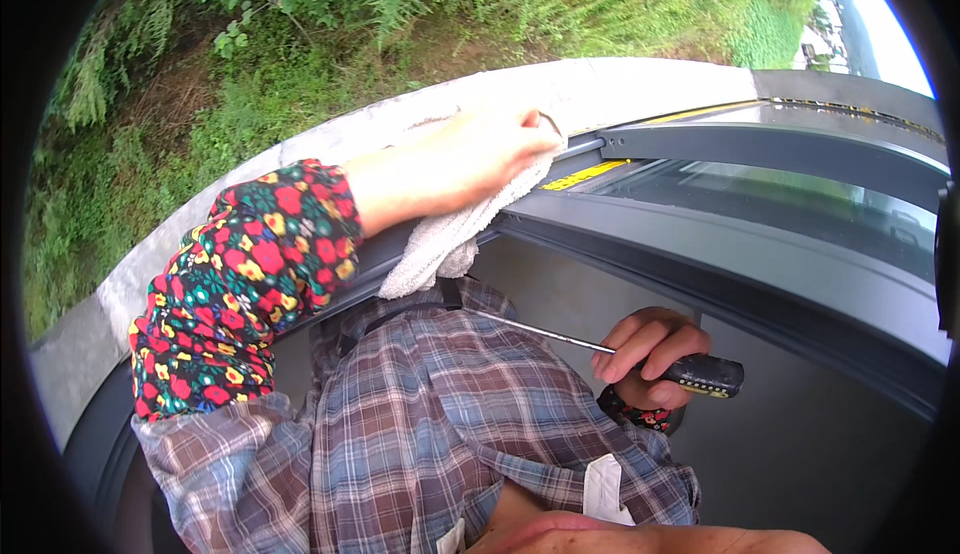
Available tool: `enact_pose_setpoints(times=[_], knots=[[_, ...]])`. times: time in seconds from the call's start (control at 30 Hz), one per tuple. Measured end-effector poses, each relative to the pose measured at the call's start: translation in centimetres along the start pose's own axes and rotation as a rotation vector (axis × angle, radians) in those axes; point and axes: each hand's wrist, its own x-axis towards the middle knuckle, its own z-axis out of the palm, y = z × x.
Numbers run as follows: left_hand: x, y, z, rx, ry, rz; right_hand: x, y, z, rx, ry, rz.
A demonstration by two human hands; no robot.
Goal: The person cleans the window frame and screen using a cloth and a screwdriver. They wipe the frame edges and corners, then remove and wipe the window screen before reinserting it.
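Observation:
My left hand [480, 153], at the end of a floral sleeve, presses a white terry cloth [450, 235] onto the dark metal frame of a window; part of the cloth hangs below my wrist, toward my waist. Strong light washes out the hand's outline. Lower and to the right, my right hand [652, 355] grips a screwdriver by its black and yellow handle [709, 375]. Its thin metal shaft [547, 333] points left across my plaid shirt, and the tip's end cannot be made out near a dark strap at my waist.
Dark window frame rails [675, 243] and glass panes [780, 198] run off to the right. Yellow tape with dark writing [589, 175] lies on the frame beside the cloth. Beyond is a pale concrete ledge [645, 89], with a green, overgrown slope [465, 14] behind it.

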Motion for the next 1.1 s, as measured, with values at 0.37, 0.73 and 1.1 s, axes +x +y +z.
enact_pose_setpoints(times=[0.37,0.73,1.1], knots=[[7.6,0.1,5.0,0.16,0.129,0.085,-0.1,-1.3,2.6,0.016,0.214,0.051],[3.1,-1.0,2.8,0.116,0.03,0.041,-0.7,-0.8,1.7,-0.018,-0.011,0.054],[-9.1,4.2,-4.2,0.627,-0.13,-0.112,1.4,3.7,-0.6,0.112,-0.258,-0.115]])
